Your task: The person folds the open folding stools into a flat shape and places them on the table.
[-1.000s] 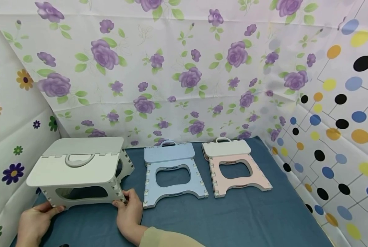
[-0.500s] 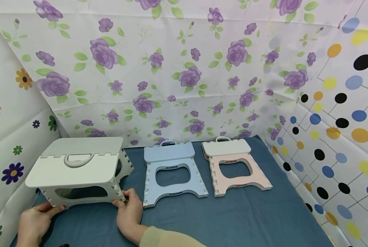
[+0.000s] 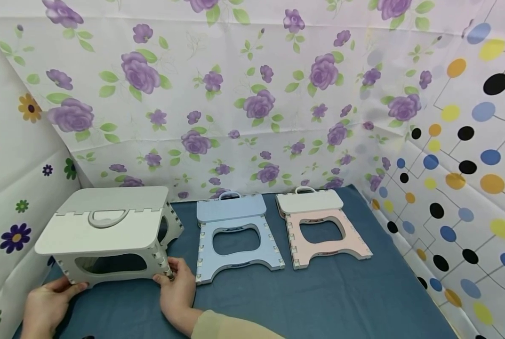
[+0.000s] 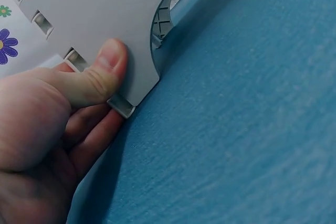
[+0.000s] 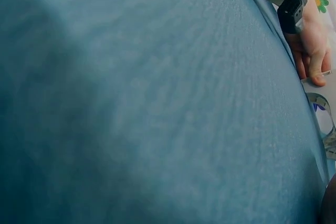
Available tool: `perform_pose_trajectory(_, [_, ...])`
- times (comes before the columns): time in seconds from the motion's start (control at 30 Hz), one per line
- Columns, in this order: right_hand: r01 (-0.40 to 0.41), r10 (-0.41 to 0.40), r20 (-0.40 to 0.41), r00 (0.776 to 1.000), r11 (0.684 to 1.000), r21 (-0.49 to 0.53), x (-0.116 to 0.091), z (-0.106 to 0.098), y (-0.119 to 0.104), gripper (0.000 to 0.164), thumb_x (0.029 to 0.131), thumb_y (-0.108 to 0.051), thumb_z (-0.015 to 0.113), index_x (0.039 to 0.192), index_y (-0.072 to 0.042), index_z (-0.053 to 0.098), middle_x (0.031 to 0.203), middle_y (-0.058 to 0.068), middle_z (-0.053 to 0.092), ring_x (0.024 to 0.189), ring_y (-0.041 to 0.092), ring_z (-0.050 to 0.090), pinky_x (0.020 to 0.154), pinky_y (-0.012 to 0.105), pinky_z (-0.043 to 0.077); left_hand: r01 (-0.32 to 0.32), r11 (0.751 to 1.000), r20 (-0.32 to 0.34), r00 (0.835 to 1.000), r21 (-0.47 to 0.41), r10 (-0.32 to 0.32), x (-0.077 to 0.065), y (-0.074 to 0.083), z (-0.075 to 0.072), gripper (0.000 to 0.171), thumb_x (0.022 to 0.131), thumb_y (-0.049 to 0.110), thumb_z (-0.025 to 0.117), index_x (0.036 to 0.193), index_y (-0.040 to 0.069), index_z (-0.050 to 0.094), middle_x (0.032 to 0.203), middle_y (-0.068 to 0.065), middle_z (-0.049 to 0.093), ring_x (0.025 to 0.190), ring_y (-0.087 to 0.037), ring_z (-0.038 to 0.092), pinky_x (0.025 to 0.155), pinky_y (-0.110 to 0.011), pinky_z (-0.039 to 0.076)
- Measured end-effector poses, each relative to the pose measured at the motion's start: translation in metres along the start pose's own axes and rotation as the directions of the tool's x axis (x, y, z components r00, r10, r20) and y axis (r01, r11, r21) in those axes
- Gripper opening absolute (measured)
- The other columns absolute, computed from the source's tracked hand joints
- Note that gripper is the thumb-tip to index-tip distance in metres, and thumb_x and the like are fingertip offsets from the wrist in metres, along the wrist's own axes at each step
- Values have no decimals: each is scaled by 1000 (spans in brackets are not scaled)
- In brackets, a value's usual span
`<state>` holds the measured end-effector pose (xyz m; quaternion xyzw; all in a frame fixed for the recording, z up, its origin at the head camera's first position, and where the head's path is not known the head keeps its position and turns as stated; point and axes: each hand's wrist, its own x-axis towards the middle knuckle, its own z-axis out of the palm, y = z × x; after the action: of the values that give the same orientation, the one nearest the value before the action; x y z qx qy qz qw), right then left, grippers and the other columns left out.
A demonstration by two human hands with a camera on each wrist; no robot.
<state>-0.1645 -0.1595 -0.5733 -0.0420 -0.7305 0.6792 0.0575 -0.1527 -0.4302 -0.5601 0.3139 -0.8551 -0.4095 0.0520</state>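
Observation:
A white folding stool point(image 3: 104, 238) stands unfolded on its legs at the left of the table, its carry handle point(image 3: 108, 221) lying on the seat. My left hand point(image 3: 48, 305) pinches the foot of its near left leg; in the left wrist view the thumb point(image 4: 107, 69) presses the outer face while the fingers go behind the edge. At the near right leg my right hand point(image 3: 177, 289) grips the lower corner with thumb and fingers. The right wrist view shows mostly cloth, with the left hand point(image 5: 313, 51) on the stool at the far edge.
To the right lie two folded stools: a blue one point(image 3: 235, 235) and a pink one with a white seat point(image 3: 324, 228). Blue cloth point(image 3: 303, 301) covers the table. Floral sheets point(image 3: 235, 94) hang behind and at the left, a dotted sheet point(image 3: 468, 188) at the right.
The head view has shifted very slightly. Both hands keep their hold on the white stool's near legs, and the stools stay where they were.

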Motion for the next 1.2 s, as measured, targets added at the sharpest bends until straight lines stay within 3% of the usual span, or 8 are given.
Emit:
perform_pose_trajectory(0.13, [-10,10,4,1000,1000,-11,1,0,0,44,85,-14,89,125,-27,75,110,-15,67,107,9,70,89,23,58,-34,999,16,999,7,34,1,2,0,55,97,20,84,136,-13,64,118,-32,72,116,-52,62,86,-60,50])
perform_pose_trajectory(0.23, [-9,9,0,1000,1000,-17,1,1,0,43,85,-15,89,125,-26,77,108,-15,67,105,9,70,86,23,58,-73,997,-8,997,6,73,1,3,2,49,98,15,82,134,-14,66,115,-31,73,91,-31,71,72,-40,55])
perform_pose_trajectory(0.37, [-8,8,-3,1000,999,-32,2,0,1,40,86,-15,88,123,-26,77,108,-15,67,103,7,69,84,25,59,-145,989,-79,986,5,145,-2,2,7,40,99,9,80,130,-13,69,110,-29,75,68,9,53,53,-16,44])
perform_pose_trajectory(0.5, [-5,5,-5,1000,999,-43,2,-1,2,37,87,-15,87,121,-27,76,109,-16,67,102,5,67,83,25,58,-193,981,-123,974,-2,191,-4,1,14,34,100,4,77,127,-15,70,112,-32,74,64,18,45,53,-11,42])
perform_pose_trajectory(0.83, [12,-13,-8,1000,999,-42,4,0,4,30,88,-16,86,114,-27,77,104,-18,65,96,4,66,79,25,59,-162,985,-89,982,60,167,2,3,11,36,99,8,79,128,-12,71,115,-30,73,72,7,50,65,-34,52])
perform_pose_trajectory(0.97, [-6,6,-2,1000,999,-37,3,1,3,27,88,-16,86,110,-28,76,100,-19,64,93,2,65,77,25,58,-140,988,-83,986,62,145,2,2,10,39,99,9,79,130,-12,69,116,-31,72,85,-26,72,77,-53,53])
perform_pose_trajectory(1.07, [-16,16,3,1000,999,-34,1,1,2,26,88,-16,86,109,-28,76,99,-19,64,91,2,64,76,24,58,-142,988,-89,985,56,146,1,-1,9,40,98,9,80,130,-13,69,115,-32,72,108,-49,69,80,-58,52])
perform_pose_trajectory(1.2, [-14,15,5,1000,999,-40,-1,3,0,24,89,-17,85,108,-29,76,98,-20,63,90,0,64,75,23,58,-146,987,-95,984,64,152,0,-4,6,39,98,12,81,127,-12,71,114,-30,73,108,-48,70,79,-57,53])
